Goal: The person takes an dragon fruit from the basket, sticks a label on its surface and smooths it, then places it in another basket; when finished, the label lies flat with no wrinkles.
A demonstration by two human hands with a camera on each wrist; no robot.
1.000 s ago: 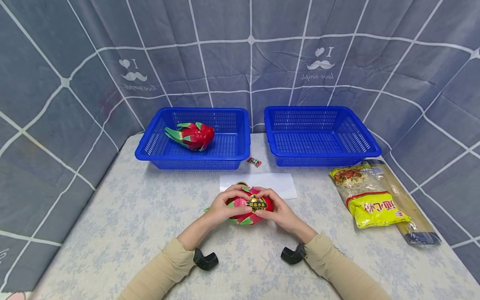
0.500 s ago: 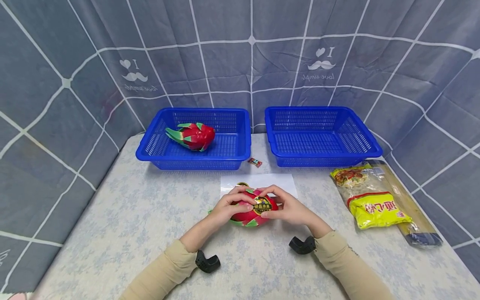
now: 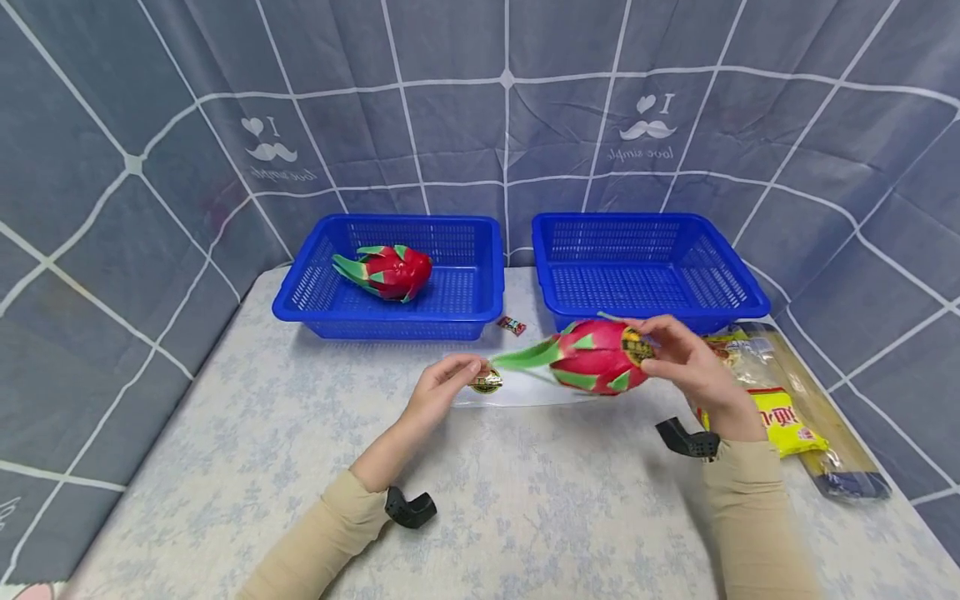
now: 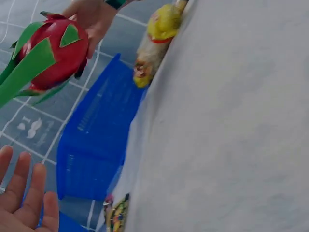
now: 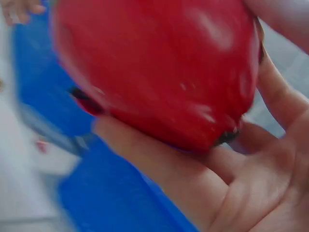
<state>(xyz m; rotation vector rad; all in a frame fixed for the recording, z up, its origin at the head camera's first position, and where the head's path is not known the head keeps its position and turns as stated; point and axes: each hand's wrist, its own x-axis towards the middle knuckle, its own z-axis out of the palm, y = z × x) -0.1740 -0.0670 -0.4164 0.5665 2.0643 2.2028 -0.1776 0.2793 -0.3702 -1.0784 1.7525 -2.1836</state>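
Observation:
My right hand (image 3: 693, 367) grips the blunt end of a red dragon fruit (image 3: 600, 358) and holds it up above the table, its green leafy tip pointing left. A round black-and-gold sticker (image 3: 637, 347) shows on the fruit beside the thumb. In the right wrist view the fingers curl round the glossy red skin (image 5: 154, 67). My left hand (image 3: 442, 387) is empty, its fingers spread in the left wrist view. Beside its fingertips another round sticker (image 3: 486, 382) lies on a white sheet (image 3: 532, 395), partly behind the fruit.
A blue basket (image 3: 375, 317) at the back left contains a second dragon fruit (image 3: 393, 272). Another blue basket (image 3: 652, 313) stands at the back right. Yellow-labelled food bags (image 3: 780, 421) lie at the right, partly behind my right hand. A small wrapped packet (image 3: 512, 325) sits between the baskets.
Both hands were on the dragon fruit at the table. My left hand has let go; my right hand has lifted the fruit and carried it right, and the sticker sheet shows more.

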